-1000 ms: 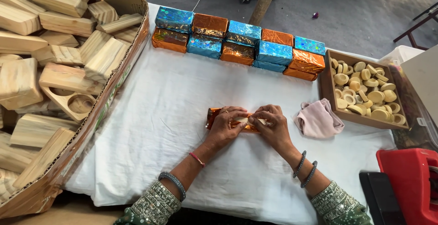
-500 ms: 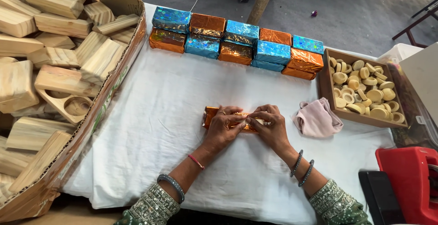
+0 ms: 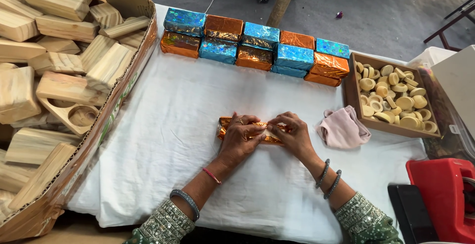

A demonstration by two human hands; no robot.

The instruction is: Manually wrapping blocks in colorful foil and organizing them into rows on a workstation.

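Note:
An orange foil-wrapped block (image 3: 225, 126) lies on the white cloth (image 3: 163, 140) in the middle of the table. Both my hands rest on top of it. My left hand (image 3: 241, 137) covers its left half, fingers pressing the foil. My right hand (image 3: 293, 134) covers the right half, fingertips meeting the left hand's at the block's middle. Most of the block is hidden under my hands. Two rows of wrapped blocks in blue and orange foil (image 3: 252, 46) are stacked at the far edge of the cloth.
A large cardboard box (image 3: 114, 110) full of bare wooden blocks stands on the left. A wooden tray (image 3: 352, 95) of small round pale pieces sits at the right, with a pink cloth (image 3: 342, 128) beside it. A red tape dispenser (image 3: 440, 194) is at bottom right.
My hands stay on the orange block, fingers shifting slightly along the foil. The block has not moved.

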